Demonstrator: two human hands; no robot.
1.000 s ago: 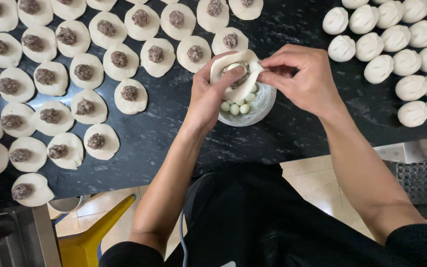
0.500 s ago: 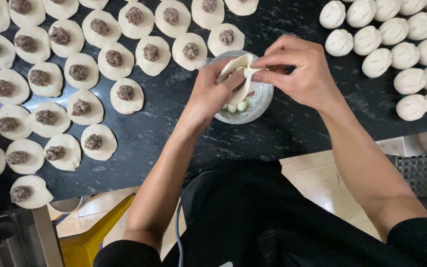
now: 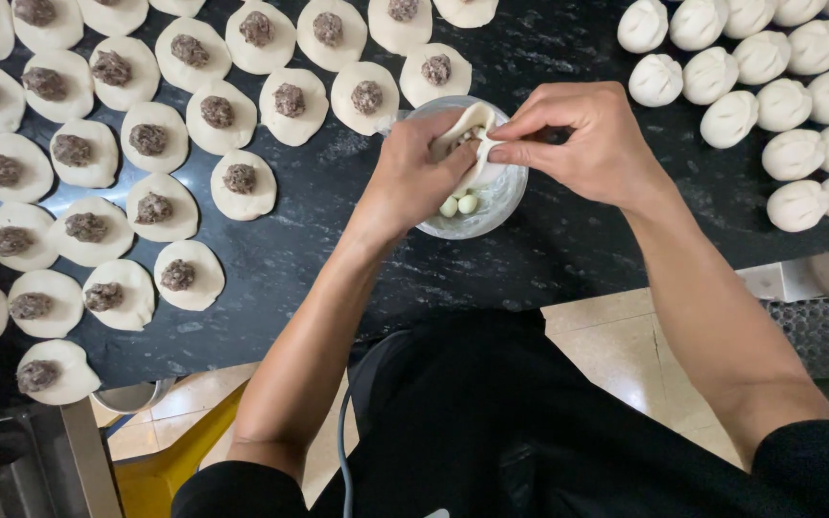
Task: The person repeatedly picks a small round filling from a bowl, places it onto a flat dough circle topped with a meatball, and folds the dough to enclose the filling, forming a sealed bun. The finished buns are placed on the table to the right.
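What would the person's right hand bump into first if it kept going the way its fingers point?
The right hand points leftward, so it would first meet the dough wrapper it pinches, then the left hand behind it, above the glass bowl.

A single head-worn camera looks steeply down, fairly close, over the person's chest and forearms onto the dark table (image 3: 568, 259); no second view shares the scene.
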